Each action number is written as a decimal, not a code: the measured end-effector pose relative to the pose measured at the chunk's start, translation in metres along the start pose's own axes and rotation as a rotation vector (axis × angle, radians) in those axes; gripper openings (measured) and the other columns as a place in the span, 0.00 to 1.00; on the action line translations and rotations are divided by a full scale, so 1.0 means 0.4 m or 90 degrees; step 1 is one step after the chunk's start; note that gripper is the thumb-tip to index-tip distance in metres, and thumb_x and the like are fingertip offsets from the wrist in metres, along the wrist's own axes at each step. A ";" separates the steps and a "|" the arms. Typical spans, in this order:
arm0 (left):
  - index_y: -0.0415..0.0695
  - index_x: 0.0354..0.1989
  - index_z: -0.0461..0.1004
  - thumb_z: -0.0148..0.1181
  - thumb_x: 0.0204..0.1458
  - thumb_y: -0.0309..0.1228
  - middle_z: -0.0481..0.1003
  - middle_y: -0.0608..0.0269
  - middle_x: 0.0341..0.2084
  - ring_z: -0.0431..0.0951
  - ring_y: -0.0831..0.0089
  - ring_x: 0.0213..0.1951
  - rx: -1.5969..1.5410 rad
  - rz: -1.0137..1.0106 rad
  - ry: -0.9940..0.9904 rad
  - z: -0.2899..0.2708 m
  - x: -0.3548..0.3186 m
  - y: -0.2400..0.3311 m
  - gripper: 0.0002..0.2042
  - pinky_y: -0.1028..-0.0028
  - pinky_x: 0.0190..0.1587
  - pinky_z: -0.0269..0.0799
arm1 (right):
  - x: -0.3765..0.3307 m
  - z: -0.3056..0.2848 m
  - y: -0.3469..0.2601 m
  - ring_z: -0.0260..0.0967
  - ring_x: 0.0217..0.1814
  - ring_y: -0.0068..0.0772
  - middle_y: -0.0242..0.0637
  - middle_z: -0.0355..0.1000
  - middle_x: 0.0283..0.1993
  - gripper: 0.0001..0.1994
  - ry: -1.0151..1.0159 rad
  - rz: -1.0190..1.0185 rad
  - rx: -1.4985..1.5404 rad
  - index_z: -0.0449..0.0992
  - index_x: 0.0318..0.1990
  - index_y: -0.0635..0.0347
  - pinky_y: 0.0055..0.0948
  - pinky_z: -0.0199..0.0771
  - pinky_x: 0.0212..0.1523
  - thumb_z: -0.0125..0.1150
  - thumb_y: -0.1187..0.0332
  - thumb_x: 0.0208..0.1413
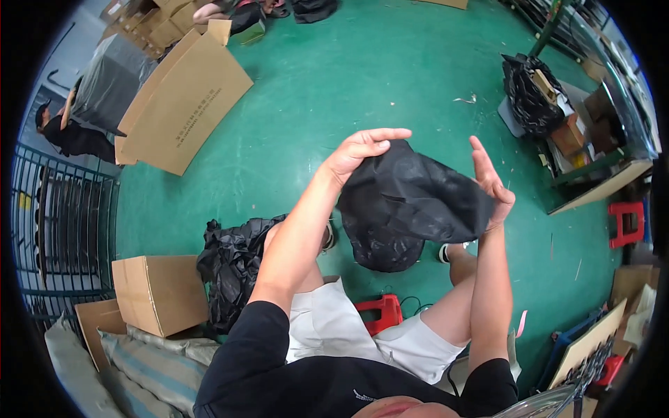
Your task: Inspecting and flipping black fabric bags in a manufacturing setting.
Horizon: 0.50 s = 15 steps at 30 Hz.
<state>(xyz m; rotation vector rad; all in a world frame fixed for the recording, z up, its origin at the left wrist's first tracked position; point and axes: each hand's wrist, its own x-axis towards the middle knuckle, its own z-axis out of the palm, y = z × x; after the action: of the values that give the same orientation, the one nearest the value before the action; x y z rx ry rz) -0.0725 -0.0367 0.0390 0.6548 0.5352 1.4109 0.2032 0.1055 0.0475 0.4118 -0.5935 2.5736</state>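
Note:
A limp black fabric piece (pixel 418 191) is stretched between my two hands, in front of my knees. My left hand (pixel 352 155) grips its upper left edge, with a finger extended to the right and the thumb below it. The right edge of the fabric is in my right hand (pixel 495 187), whose fingers point up; part of this grip is hidden. Below the fabric shows a crumpled black bundle (pixel 389 252); whether it belongs to the same piece I cannot tell.
A black plastic heap (pixel 237 268) and a cardboard box (pixel 164 292) stand at my left, beside woven sacks (pixel 150 366). Between my legs is a red stool (pixel 380 313). A large carton (pixel 185 104) is at far left, near another person (pixel 73 136). Shelving (pixel 603 150) lines the right.

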 end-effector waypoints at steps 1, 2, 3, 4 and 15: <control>0.37 0.65 0.61 0.54 0.59 0.24 0.74 0.52 0.53 0.77 0.66 0.52 -0.012 0.012 0.005 -0.001 0.001 0.000 0.24 0.68 0.59 0.70 | 0.004 -0.004 -0.015 0.68 0.60 0.59 0.53 0.58 0.69 0.44 0.006 -0.011 0.010 0.31 0.73 0.63 0.46 0.67 0.63 0.57 0.61 0.60; 0.37 0.64 0.61 0.53 0.61 0.25 0.75 0.52 0.51 0.78 0.67 0.51 -0.030 0.034 -0.011 -0.003 -0.001 -0.002 0.23 0.69 0.57 0.72 | 0.005 -0.009 -0.031 0.67 0.60 0.61 0.53 0.60 0.67 0.43 -0.012 0.055 0.065 0.34 0.73 0.63 0.47 0.67 0.62 0.56 0.57 0.61; 0.37 0.64 0.61 0.53 0.61 0.25 0.75 0.52 0.51 0.78 0.67 0.51 -0.030 0.018 0.015 -0.005 -0.003 -0.005 0.23 0.69 0.57 0.72 | 0.000 -0.016 -0.037 0.67 0.60 0.63 0.53 0.62 0.66 0.42 -0.066 0.117 0.126 0.37 0.73 0.63 0.47 0.66 0.62 0.55 0.54 0.61; 0.37 0.64 0.62 0.53 0.61 0.26 0.77 0.52 0.48 0.79 0.67 0.48 -0.060 0.046 0.006 -0.008 -0.004 -0.008 0.23 0.68 0.54 0.74 | -0.010 -0.021 -0.038 0.69 0.60 0.55 0.52 0.64 0.64 0.42 0.085 0.165 -0.129 0.46 0.71 0.64 0.44 0.69 0.60 0.53 0.44 0.60; 0.45 0.66 0.59 0.47 0.65 0.27 0.79 0.54 0.43 0.81 0.64 0.43 -0.234 0.231 0.132 -0.049 0.010 -0.015 0.21 0.63 0.49 0.79 | -0.058 -0.102 -0.024 0.64 0.66 0.47 0.56 0.63 0.64 0.49 0.008 0.223 -0.053 0.54 0.66 0.73 0.46 0.64 0.65 0.72 0.48 0.44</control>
<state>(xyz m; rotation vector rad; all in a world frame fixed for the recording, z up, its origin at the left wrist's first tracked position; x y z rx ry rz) -0.0813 -0.0311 0.0210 0.3168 0.3111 1.8760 0.2203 0.1239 0.0068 0.2838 -0.8283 2.8653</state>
